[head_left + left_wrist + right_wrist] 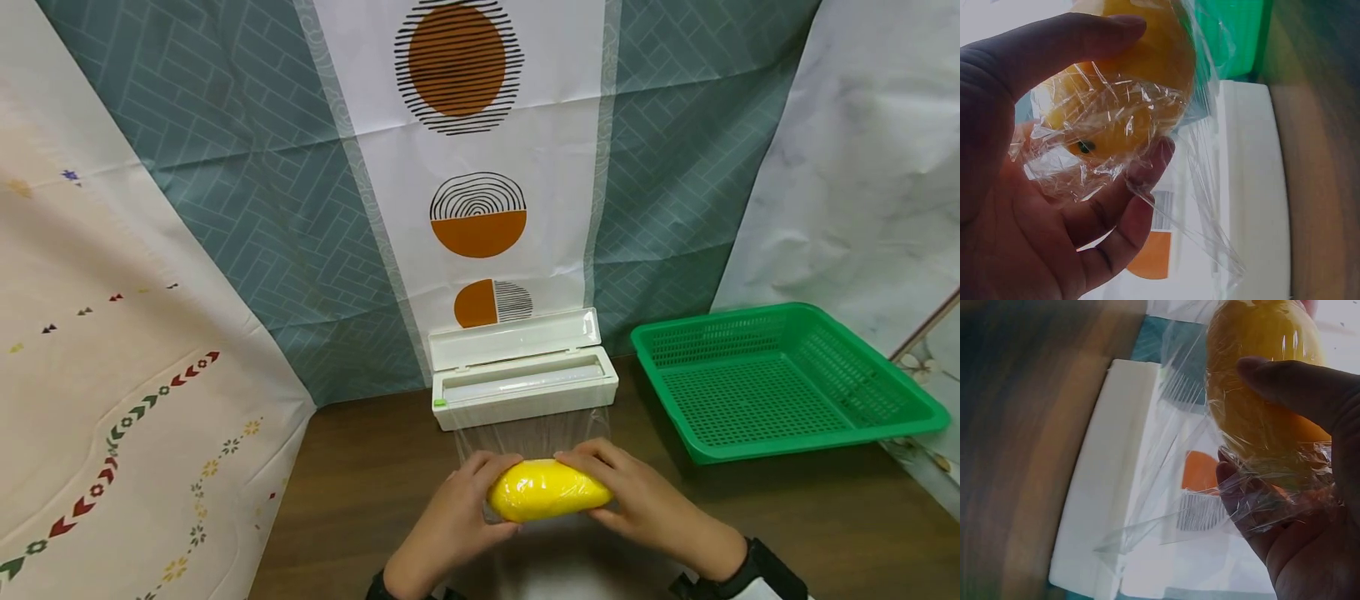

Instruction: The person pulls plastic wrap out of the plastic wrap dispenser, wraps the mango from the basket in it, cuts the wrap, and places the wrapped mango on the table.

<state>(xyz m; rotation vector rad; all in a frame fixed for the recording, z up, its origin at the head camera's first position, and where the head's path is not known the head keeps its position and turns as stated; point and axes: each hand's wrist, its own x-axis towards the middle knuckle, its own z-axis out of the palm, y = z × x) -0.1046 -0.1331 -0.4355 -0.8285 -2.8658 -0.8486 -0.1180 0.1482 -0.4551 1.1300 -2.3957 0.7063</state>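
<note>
Left hand and right hand grip opposite ends of wrapped yellow fruit above counter, near white dispenser. Clear film runs to dispenser; hard tug could tear it or drag dispenser.

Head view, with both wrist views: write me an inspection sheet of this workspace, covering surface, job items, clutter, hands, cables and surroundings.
Surface: brown wood-grain tabletop.
Job items: smooth yellow mango-shaped item, covered in clear, wrinkled plastic film; the film runs back to a long white box-shaped dispenser, lid raised, roll inside.
Clutter: green rectangular mesh basket, right of the dispenser; whether it belongs to the job cannot be told.
Hands: left hand holds the item's left end; right hand holds its right end.
Cables: nothing seen.
Surroundings: teal-and-white patterned backdrop behind, cream patterned cloth at left, white marbled sheet at right.
</note>
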